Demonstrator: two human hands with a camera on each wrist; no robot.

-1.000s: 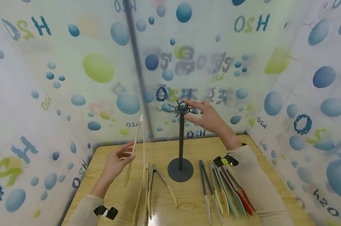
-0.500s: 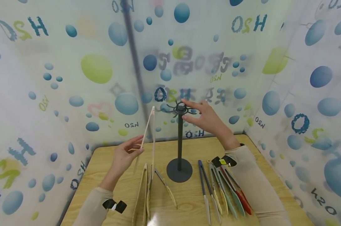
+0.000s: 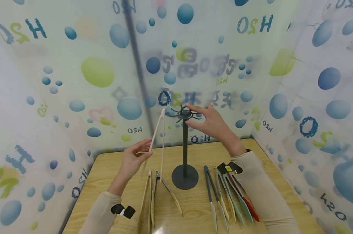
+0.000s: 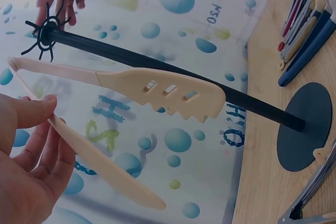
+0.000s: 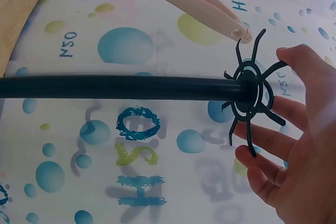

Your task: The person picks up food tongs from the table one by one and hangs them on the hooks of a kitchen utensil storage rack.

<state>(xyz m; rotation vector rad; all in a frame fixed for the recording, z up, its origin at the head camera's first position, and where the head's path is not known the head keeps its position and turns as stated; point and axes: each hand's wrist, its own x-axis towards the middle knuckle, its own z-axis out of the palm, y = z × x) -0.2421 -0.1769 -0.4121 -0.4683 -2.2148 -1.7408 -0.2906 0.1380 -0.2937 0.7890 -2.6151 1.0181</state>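
Observation:
My left hand pinches one arm of a pair of beige tongs between thumb and fingers. Their hinge end points up and the arms are spread; a slotted, toothed head shows in the left wrist view. Just right of them stands a dark utensil stand with a round base and a ring of curved hooks. My right hand holds that hook ring, thumb and fingers at its hooks. In the right wrist view the tongs' hinge end lies close to a hook tip; contact cannot be told.
On the wooden table, beige tongs and metal tongs with beige tips lie left of the base. Right of it are blue-handled tongs, then several more, including green and red ones. A patterned curtain hangs behind.
My left hand has carried the beige tongs right and slightly up, toward the hook ring, slowing in the last half second. The right hand keeps its place on the ring.

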